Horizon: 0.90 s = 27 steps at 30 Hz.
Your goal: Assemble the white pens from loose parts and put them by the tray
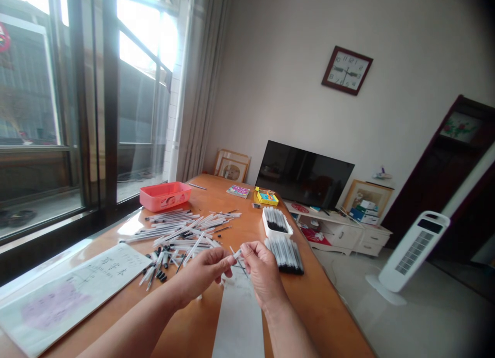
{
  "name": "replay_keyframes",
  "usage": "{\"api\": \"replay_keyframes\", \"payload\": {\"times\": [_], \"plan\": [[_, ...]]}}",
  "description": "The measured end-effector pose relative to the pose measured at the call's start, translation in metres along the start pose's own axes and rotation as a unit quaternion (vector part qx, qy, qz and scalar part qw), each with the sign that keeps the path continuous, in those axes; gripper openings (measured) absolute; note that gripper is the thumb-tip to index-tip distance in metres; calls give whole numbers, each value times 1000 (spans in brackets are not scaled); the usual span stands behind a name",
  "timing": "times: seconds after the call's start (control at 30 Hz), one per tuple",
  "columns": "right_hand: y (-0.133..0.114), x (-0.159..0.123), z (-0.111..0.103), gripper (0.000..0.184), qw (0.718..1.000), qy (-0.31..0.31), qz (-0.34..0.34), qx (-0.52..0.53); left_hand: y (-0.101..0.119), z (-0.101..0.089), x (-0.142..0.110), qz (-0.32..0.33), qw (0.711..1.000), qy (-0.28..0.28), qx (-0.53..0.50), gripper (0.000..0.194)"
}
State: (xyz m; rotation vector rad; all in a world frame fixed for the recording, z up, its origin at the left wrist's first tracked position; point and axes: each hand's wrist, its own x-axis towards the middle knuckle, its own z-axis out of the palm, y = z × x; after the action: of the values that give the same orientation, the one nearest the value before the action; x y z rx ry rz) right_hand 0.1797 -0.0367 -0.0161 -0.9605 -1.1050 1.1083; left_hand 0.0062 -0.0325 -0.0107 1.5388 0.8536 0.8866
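Note:
My left hand (pixel 207 270) and my right hand (pixel 261 270) meet above the table, each pinching a pale, see-through pen (pixel 237 253) between thumb and fingers. Most of the pen is hidden by my fingers. Thin dark refills show just behind the hands. Left of them lies a loose heap of clear pen barrels (pixel 181 229), refills and small black caps (pixel 161 276). To the right of my right hand, a row of pens with black ends (pixel 285 252) lies side by side. Beyond it, a white basket (pixel 286 234) holds more pens. Below my hands lies a white paper strip (pixel 237 316).
A pink-red plastic box (pixel 165 195) stands at the table's far left. A writing booklet (pixel 77 296) lies at the near left. Further back are a colourful booklet (pixel 237 191) and a yellow box (pixel 266 197). The wooden table's right edge (pixel 332 286) drops to the floor.

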Motion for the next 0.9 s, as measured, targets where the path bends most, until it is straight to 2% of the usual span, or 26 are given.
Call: {"api": "replay_keyframes", "payload": {"times": [0.13, 0.3, 0.57, 0.77, 0.83, 0.9], "plan": [[4, 3, -3, 36, 1000, 1, -3, 17, 1, -3, -4, -38, 999, -30, -15, 53], [9, 4, -2, 37, 1000, -1, 12, 20, -4, -4, -1, -19, 999, -25, -23, 46], [11, 2, 5, 41, 999, 31, 22, 8, -9, 0, 5, 38, 999, 37, 0, 41], [7, 0, 8, 44, 999, 44, 18, -11, -4, 0, 5, 37, 994, 54, -82, 35], [6, -3, 10, 45, 998, 28, 25, -45, -3, -3, 5, 34, 988, 84, -122, 34], [7, -6, 13, 46, 997, -19, 35, -71, -2, -7, 5, 32, 981, 110, -160, 33]]}}
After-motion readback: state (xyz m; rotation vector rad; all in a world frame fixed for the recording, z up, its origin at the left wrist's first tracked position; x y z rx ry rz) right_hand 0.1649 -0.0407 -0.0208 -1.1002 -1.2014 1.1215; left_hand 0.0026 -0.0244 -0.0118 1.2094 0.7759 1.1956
